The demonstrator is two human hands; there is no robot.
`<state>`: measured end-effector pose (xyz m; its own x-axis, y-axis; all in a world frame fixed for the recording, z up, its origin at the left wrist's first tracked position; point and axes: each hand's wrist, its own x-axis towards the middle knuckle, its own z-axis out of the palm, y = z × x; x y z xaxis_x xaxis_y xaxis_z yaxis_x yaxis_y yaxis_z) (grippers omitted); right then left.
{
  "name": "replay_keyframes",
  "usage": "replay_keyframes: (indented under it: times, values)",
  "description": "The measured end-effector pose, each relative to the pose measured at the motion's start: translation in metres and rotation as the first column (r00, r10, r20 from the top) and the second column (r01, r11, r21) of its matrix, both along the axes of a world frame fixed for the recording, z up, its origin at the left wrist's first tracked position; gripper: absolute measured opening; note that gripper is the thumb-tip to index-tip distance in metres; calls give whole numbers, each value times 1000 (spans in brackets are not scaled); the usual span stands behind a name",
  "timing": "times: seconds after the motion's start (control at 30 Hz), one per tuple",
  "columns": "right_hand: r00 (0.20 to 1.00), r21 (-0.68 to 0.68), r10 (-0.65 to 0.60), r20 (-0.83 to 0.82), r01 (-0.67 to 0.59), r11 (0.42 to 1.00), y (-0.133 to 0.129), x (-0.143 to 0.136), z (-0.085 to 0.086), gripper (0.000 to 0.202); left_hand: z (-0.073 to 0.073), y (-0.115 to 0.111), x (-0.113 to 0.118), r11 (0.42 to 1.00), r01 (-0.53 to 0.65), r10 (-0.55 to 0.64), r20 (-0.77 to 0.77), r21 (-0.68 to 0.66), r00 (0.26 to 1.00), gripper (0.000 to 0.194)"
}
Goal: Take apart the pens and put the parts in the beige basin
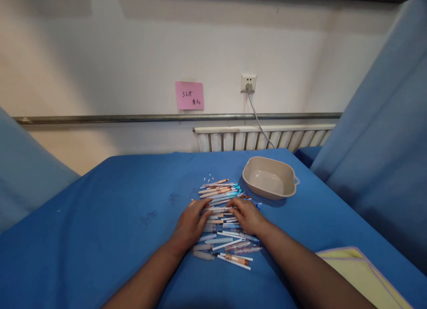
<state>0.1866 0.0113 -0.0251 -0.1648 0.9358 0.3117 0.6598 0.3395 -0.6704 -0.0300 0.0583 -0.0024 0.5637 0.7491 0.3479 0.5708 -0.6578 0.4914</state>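
Several pens and pen parts lie in a loose pile in the middle of the blue-covered table. My left hand (pixel 192 221) is at the pile's left side, thumb and fingers closed on the left end of a pale pen (pixel 219 209). At its other end, the fingertips of my right hand (pixel 249 216) pinch the same pen, which lies crosswise between both hands. Beyond them is a row of assembled pens (pixel 218 192), some with turquoise ends. Nearer to me lie clear barrels (pixel 204 254), white refills (pixel 234 261) and patterned pen pieces (pixel 237 245).
A beige plastic basin (pixel 269 178) stands at the back right. Tiny white bits (pixel 209 178) lie behind the pens. A yellow cloth (pixel 362 273) is at the front right. Behind the table are a radiator (pixel 233 140) and a plugged-in cable (pixel 256 115); blue curtains (pixel 383 122) flank it.
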Motion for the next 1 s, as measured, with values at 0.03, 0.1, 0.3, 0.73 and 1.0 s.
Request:
replay_keyframes:
  times: [0.03, 0.1, 0.3, 0.73, 1.0]
  values:
    - [1000, 4, 0, 1, 0, 1000, 0, 0, 0, 12, 0, 0, 0, 999, -26, 25, -19, -32, 999, 33]
    - [1000, 12, 10, 12, -10, 1000, -1, 0, 0, 12, 1, 0, 0, 995, -77, 75, -30, -67, 997, 33]
    - [1000, 15, 2, 22, -3, 1000, -1, 0, 0, 14, -1, 1, 0, 998, 26, -27, 7, 51, 1000, 33]
    - [1000, 21, -2, -26, 2, 1000, 1, 2, -2, 12, 0, 0, -1, 999, 33, -34, 33, 42, 999, 37]
    - [999, 31, -41, -18, 42, 999, 2, 7, -2, 12, -4, 9, -4, 981, -177, 176, -21, -82, 984, 36]
